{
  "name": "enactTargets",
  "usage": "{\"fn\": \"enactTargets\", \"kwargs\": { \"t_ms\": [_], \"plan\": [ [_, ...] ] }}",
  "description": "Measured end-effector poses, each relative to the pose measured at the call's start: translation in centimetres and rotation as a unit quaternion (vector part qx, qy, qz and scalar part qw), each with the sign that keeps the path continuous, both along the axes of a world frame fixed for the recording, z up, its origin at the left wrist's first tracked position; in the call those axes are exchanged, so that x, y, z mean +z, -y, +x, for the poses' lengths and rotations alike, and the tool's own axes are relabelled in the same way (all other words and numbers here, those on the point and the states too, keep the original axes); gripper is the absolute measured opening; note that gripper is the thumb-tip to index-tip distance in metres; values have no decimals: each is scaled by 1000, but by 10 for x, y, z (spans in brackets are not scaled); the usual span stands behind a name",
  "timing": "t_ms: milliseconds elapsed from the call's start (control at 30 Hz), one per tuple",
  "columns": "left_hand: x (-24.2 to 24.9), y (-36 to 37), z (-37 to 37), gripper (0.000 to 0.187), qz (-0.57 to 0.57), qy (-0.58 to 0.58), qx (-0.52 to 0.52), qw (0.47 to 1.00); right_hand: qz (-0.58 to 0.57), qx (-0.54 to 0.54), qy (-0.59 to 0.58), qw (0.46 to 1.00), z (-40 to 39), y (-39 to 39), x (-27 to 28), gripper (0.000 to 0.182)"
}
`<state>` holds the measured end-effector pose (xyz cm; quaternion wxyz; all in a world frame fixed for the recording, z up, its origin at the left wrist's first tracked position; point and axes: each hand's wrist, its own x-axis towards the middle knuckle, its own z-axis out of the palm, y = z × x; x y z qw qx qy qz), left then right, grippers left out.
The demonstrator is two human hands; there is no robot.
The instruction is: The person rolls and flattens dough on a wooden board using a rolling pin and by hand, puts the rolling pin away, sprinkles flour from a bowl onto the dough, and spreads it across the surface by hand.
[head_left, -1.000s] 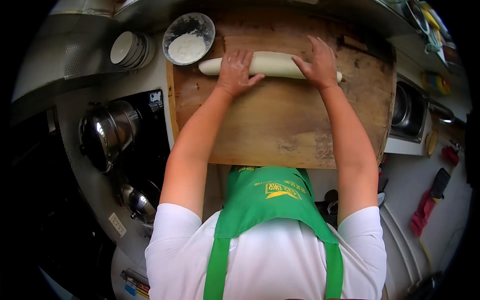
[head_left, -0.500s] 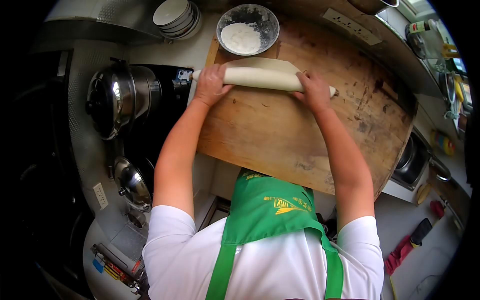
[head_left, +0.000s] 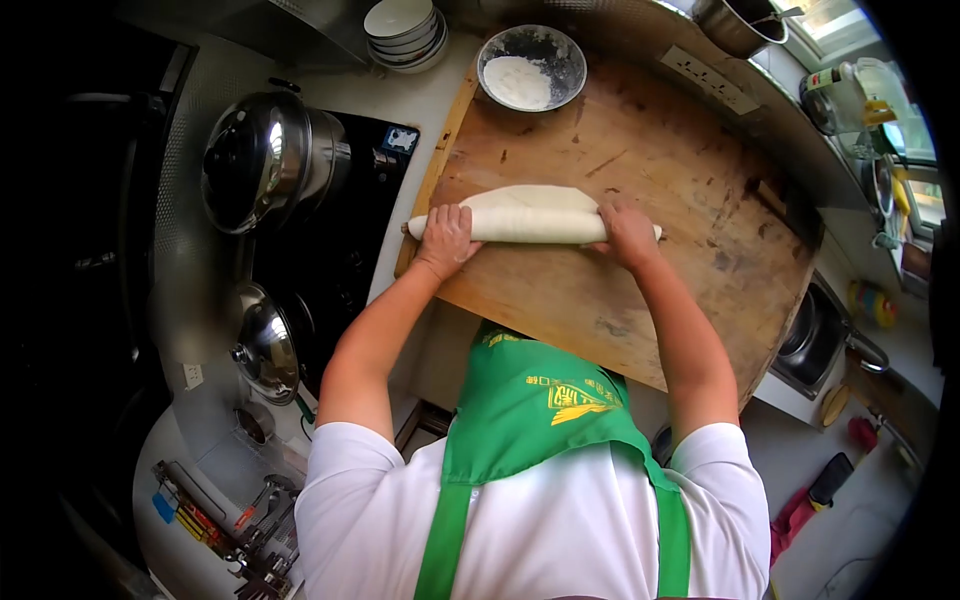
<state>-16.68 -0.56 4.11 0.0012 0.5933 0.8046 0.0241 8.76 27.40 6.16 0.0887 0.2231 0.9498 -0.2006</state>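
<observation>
A long roll of pale dough (head_left: 535,225) lies across the wooden board (head_left: 560,290), wrapped round a rolling pin whose wooden tips show at both ends. Behind the roll, a flat flap of dough (head_left: 540,195) rests on the board. My left hand (head_left: 450,238) grips the roll near its left end, fingers over the top. Near the right end, my right hand (head_left: 627,235) is closed round the roll.
At the board's back left stands a metal bowl (head_left: 530,70) with white flour. Stacked bowls (head_left: 405,35) sit left of it. A lidded pot (head_left: 265,160) is on the black stove. A sink (head_left: 808,335) lies at the right.
The dough roll and both my hands have come nearer to my body across the board. The whole view has shifted too. Both hands keep their hold.
</observation>
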Motion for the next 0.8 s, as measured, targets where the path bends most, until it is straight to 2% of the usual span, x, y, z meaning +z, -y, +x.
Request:
{"fn": "enactTargets", "kwargs": {
  "t_ms": [133,200,400,467,533,600,667,700,733,800],
  "plan": [
    [4,-3,79,63,-9,-12,-71,997,-6,-42,5,999,102,17,2,59],
    [12,-13,130,68,-60,47,-80,994,-3,-65,-16,998,175,28,-14,59],
    [-11,-52,260,75,10,69,-202,977,50,-155,-60,985,337,55,-9,57],
    [-25,-69,295,73,16,76,-230,970,34,-189,-46,980,365,58,-11,67],
    [-29,-86,327,72,20,82,-251,964,84,-193,-114,971,365,75,9,80],
    [-28,-97,359,69,20,56,-256,965,94,-154,-142,973,350,96,13,83],
    [-34,-106,381,67,12,53,-255,965,117,-156,-142,970,328,115,-12,68],
    [-33,-108,389,65,19,71,-218,973,116,-159,-140,971,322,121,-18,68],
    [-34,-109,396,64,26,89,-179,979,124,-198,-157,960,317,124,-21,61],
    [-33,-123,389,61,24,81,-183,980,131,-240,-181,945,311,108,-27,55]
  ]
}}
